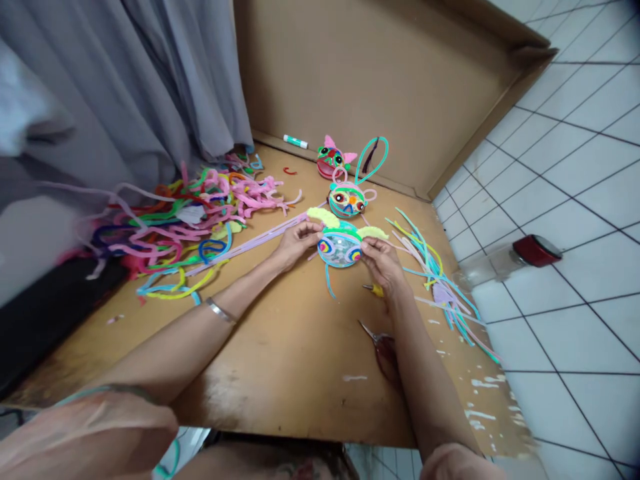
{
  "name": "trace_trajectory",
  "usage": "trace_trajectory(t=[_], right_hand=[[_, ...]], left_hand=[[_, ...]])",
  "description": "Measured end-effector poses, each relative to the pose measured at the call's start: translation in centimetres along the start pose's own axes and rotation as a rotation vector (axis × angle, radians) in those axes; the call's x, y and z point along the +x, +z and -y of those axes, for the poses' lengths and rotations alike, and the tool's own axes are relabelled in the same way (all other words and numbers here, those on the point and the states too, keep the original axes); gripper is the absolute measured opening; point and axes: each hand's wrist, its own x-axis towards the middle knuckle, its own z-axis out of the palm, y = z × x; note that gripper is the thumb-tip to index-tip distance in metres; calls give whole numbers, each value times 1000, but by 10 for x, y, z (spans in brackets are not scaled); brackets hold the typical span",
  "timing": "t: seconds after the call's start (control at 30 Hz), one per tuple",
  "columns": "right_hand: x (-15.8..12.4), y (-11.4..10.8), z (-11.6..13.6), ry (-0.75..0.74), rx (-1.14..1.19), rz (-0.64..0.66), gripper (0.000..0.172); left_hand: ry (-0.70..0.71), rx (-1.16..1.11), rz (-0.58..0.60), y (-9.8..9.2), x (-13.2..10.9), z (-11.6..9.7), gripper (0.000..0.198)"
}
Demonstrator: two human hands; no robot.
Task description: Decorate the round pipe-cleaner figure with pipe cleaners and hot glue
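Between my two hands is a round, clear ornament with a green band, yellow ear-like pieces on top and spiral eyes in pink, yellow and blue. My left hand pinches its left edge beside one eye. On the other side, my right hand holds its right edge by the other eye. A light blue pipe cleaner hangs down from the ornament's lower left. Just behind it stands a similar figure with pink loops and a tall teal loop, and farther back a red and green one with pink ears.
A tangled heap of pipe cleaners covers the table's left. More pipe cleaners lie at right. Scissors and a yellow-handled tool rest near my right forearm. A glue stick lies by the cardboard; a clear jar is at right.
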Motion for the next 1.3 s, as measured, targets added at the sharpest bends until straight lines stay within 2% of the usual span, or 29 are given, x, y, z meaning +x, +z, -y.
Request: trace_trajectory(t=[0.27, 0.53, 0.87, 1.03, 1.3], right_hand=[[-1, -3, 5, 41, -19, 59, 40], [-4, 4, 6, 68, -3, -64, 44], [0, -2, 5, 58, -27, -39, 37], [-1, 0, 6, 83, 3, -73, 33], [1, -2, 3, 79, -11, -63, 34]], left_hand=[[-9, -10, -15, -1, 1, -1, 50], [7, -20, 15, 0, 1, 2, 47], [-8, -64, 51, 3, 0, 6, 46], [12, -37, 57, 2, 0, 7, 45], [-2, -46, 46, 3, -1, 1, 50]])
